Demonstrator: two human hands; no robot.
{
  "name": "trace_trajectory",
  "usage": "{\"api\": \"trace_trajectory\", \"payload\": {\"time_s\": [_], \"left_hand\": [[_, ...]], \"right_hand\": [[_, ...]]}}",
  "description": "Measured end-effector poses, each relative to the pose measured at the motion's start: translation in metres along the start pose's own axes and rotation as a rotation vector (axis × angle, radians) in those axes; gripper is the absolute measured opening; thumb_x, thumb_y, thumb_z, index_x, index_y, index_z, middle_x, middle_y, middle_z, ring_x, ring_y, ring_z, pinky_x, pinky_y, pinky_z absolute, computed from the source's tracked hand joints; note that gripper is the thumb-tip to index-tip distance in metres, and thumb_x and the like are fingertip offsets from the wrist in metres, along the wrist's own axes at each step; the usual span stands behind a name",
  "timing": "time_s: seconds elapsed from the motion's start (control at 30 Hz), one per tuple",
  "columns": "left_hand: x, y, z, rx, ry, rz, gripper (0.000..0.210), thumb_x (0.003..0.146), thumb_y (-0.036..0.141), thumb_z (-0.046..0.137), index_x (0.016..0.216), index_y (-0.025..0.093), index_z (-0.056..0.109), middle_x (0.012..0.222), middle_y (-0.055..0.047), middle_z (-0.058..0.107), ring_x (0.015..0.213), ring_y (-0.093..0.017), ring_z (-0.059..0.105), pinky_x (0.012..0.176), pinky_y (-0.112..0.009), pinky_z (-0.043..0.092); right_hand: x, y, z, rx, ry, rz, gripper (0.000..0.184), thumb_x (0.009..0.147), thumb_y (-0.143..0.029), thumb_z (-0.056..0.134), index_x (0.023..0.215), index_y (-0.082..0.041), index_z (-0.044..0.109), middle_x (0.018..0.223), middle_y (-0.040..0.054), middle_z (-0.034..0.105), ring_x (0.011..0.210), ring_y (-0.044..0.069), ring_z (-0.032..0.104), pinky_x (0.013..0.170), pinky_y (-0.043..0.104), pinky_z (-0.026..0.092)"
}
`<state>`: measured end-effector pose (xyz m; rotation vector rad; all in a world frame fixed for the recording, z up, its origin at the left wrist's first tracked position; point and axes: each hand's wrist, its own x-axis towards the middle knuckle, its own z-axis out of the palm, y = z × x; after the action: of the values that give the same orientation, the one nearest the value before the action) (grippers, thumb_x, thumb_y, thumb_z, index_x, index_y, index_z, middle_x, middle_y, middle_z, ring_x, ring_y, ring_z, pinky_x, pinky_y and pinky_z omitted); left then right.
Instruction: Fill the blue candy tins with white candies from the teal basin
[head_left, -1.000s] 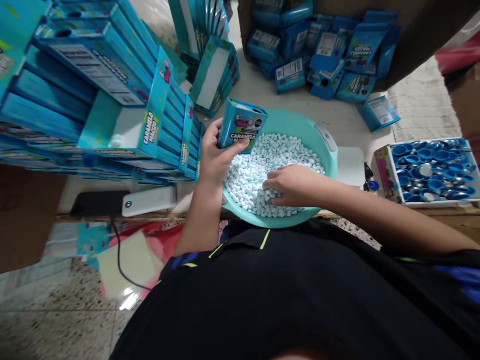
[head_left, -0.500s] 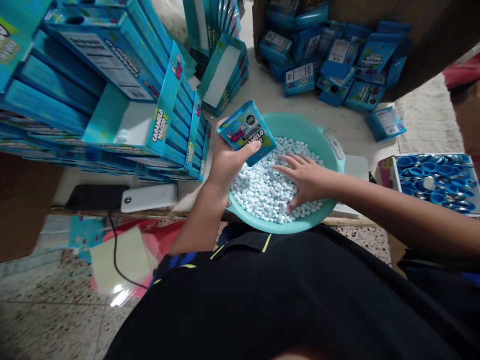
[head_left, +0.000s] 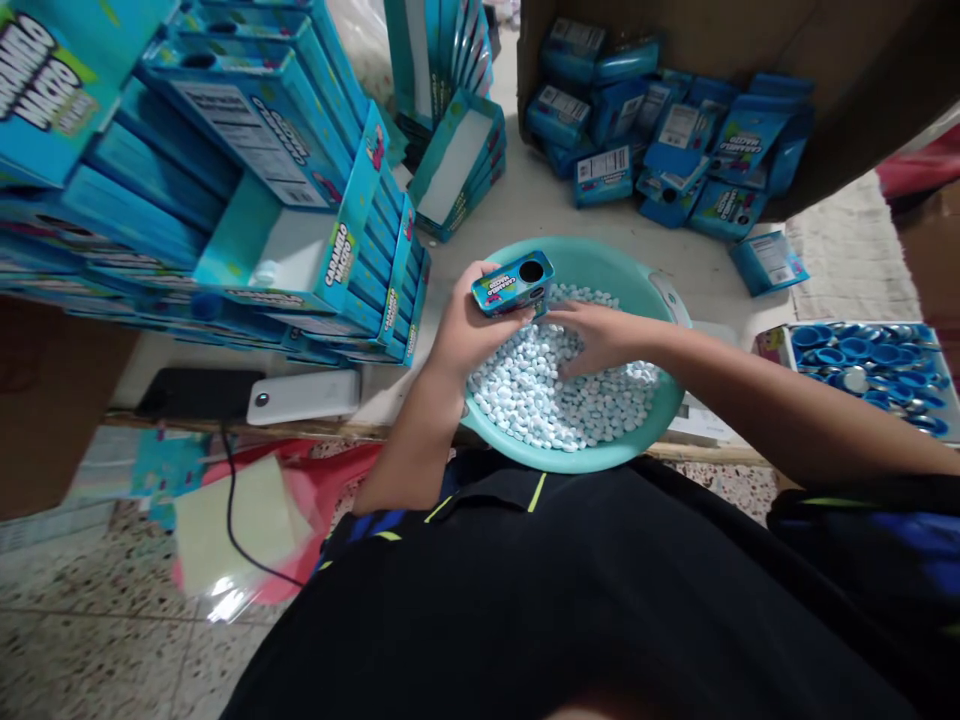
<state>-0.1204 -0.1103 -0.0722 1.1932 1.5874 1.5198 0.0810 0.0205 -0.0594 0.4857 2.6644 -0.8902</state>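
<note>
My left hand [head_left: 469, 325] grips a small blue candy box [head_left: 514, 284] above the left side of a teal plastic bowl [head_left: 585, 458]. The box is tipped so that its narrow end, with a round dark hole, faces up. Many small white and pale blue candies [head_left: 532, 400] fill the bowl. Over the candies, my right hand [head_left: 604, 338] has its fingers stretched towards the box and its thumb apart, low at the candies. Its fingertips come up against the underside of the box or just behind it; whether they touch cannot be made out.
Stacked blue display cartons [head_left: 300, 250] rise at the left. Behind the bowl, a cardboard box [head_left: 675, 40] holds several blue candy boxes. A tray of blue caps [head_left: 862, 365] stands right. A white phone-like device [head_left: 304, 397] and a black one [head_left: 199, 392] lie near the table's edge.
The candy box has turned in my left hand from its broad face showing to its holed end facing up. My right hand has moved slightly left and up, towards the box.
</note>
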Motion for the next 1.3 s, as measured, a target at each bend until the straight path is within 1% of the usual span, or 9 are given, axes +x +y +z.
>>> {"api": "trace_trajectory", "payload": {"time_s": [0.13,0.23,0.3,0.57,0.67,0.83,1.03,1.17,1.3], "left_hand": [[-0.002,0.005,0.003,0.037,-0.004,0.013,0.053,0.069,0.031,0.097,0.103,0.024,0.058,0.096,-0.002,0.075,0.095,-0.026,0.076,0.084,-0.036,0.062],[0.0,0.007,0.006,0.115,-0.048,0.013,0.048,0.07,0.029,0.094,0.101,0.024,0.058,0.091,0.0,0.073,0.088,-0.023,0.073,0.078,-0.034,0.059],[0.001,0.007,0.008,0.157,-0.05,0.01,0.046,0.07,0.028,0.093,0.101,0.024,0.059,0.09,0.0,0.072,0.086,-0.022,0.071,0.077,-0.034,0.057],[0.002,-0.005,0.006,0.164,0.01,-0.027,0.05,0.07,0.028,0.096,0.105,0.026,0.06,0.092,-0.001,0.072,0.087,-0.023,0.072,0.082,-0.039,0.062],[0.002,-0.007,0.007,0.138,-0.04,-0.065,0.049,0.069,0.025,0.096,0.105,0.025,0.064,0.092,-0.002,0.073,0.09,-0.026,0.074,0.087,-0.043,0.064],[0.003,-0.004,0.008,0.076,-0.047,-0.046,0.059,0.069,0.011,0.091,0.122,0.026,0.069,0.117,-0.006,0.075,0.11,-0.03,0.075,0.102,-0.047,0.064],[0.003,-0.001,0.006,0.056,-0.013,-0.031,0.054,0.071,0.014,0.092,0.12,0.026,0.072,0.118,-0.006,0.079,0.114,-0.03,0.076,0.106,-0.049,0.063],[0.003,0.001,0.006,0.083,-0.009,-0.016,0.051,0.072,0.015,0.092,0.118,0.025,0.073,0.116,-0.007,0.08,0.112,-0.031,0.077,0.104,-0.049,0.063],[0.001,0.004,0.008,0.168,-0.061,0.029,0.049,0.074,0.015,0.089,0.12,0.024,0.075,0.122,-0.009,0.079,0.117,-0.032,0.075,0.107,-0.048,0.06]], "right_hand": [[-0.015,-0.023,0.003,0.105,-0.022,0.018,0.104,0.079,-0.069,0.082,0.166,-0.025,0.046,0.16,0.0186,0.056,0.143,0.041,0.058,0.119,0.058,0.051],[-0.014,-0.048,0.019,0.032,0.04,0.038,0.123,0.071,-0.08,0.083,0.167,-0.016,0.042,0.156,0.0275,0.055,0.14,0.048,0.058,0.115,0.063,0.051],[-0.011,-0.063,0.029,-0.026,0.073,0.026,0.125,0.069,-0.082,0.084,0.164,-0.012,0.045,0.154,0.032,0.054,0.138,0.053,0.058,0.113,0.066,0.05],[-0.009,-0.078,0.038,-0.045,0.099,0.023,0.104,0.073,-0.074,0.087,0.158,-0.023,0.058,0.138,0.0251,0.064,0.111,0.041,0.073,0.095,0.051,0.057],[-0.004,-0.075,0.039,0.02,0.121,0.045,0.094,0.074,-0.069,0.088,0.152,-0.022,0.064,0.133,0.0213,0.07,0.11,0.039,0.074,0.093,0.046,0.057],[0.0,-0.075,0.039,0.054,0.13,0.054,0.051,0.082,-0.045,0.083,0.127,-0.022,0.077,0.116,0.0131,0.082,0.11,0.037,0.076,0.089,0.042,0.057],[-0.01,-0.078,0.034,0.04,0.154,0.027,0.042,0.084,-0.035,0.077,0.124,-0.024,0.079,0.117,0.0122,0.083,0.109,0.035,0.077,0.091,0.043,0.057],[-0.025,-0.073,0.026,0.197,0.32,-0.003,0.029,0.086,-0.031,0.07,0.113,-0.024,0.079,0.111,0.007,0.083,0.102,0.029,0.078,0.092,0.041,0.058],[-0.039,-0.07,0.009,0.372,0.651,0.006,0.019,0.087,-0.032,0.065,0.1,-0.023,0.076,0.105,0.0061,0.081,0.101,0.026,0.077,0.095,0.043,0.061]]}}
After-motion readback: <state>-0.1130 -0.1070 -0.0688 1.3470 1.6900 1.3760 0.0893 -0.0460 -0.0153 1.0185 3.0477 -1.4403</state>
